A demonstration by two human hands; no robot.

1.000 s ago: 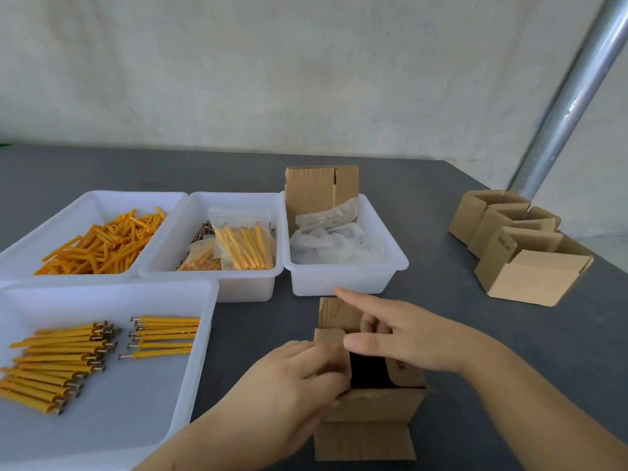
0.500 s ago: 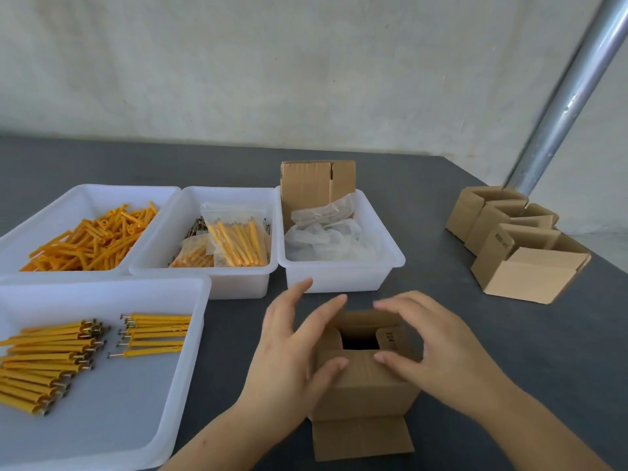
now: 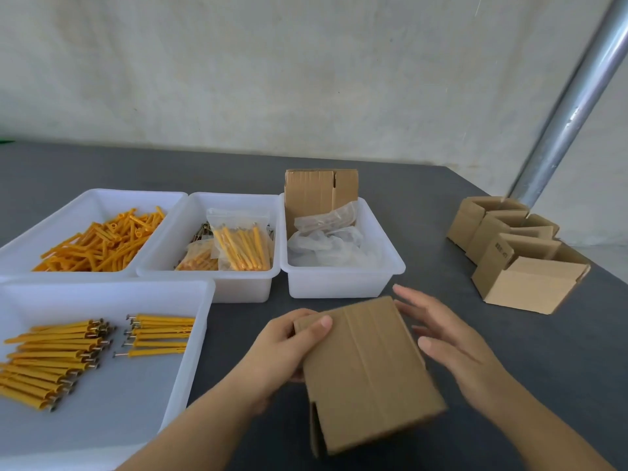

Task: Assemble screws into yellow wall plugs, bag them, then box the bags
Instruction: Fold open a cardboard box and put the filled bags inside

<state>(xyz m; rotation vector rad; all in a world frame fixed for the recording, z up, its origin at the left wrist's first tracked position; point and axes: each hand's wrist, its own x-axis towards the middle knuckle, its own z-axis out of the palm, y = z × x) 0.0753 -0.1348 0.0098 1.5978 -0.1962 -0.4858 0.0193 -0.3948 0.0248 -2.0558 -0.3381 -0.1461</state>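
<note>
A dark table (image 3: pixel 475 385) is being taken up by four white bins and a good deal of cardboard. The near-left bin (image 3: pixel 200 334) is being filled with plugs fitted with screws (image 3: pixel 68 355), laid in two groups. Behind it, the far-left bin (image 3: pixel 85 205) is being used for loose plugs (image 3: pixel 102 243), the middle bin (image 3: pixel 238 283) for filled bags (image 3: pixel 243 246) resting over screws, and the right bin (image 3: pixel 339 283) for empty bags (image 3: pixel 326 239) with flat cardboard (image 3: pixel 319 192) stood against its back wall. At far right a cluster of open boxes (image 3: pixel 523 263) is being kept beside a metal pole (image 3: pixel 571 107). Front and centre, a box (image 3: pixel 367 372) is being held just above the table, tilted, one plain face turned up. It is being gripped by the left hand (image 3: pixel 282 351), thumb curled over the top left corner. The right hand (image 3: pixel 445 338) is being held flat and relaxed against the right side, fingers straight, nothing clasped.
</note>
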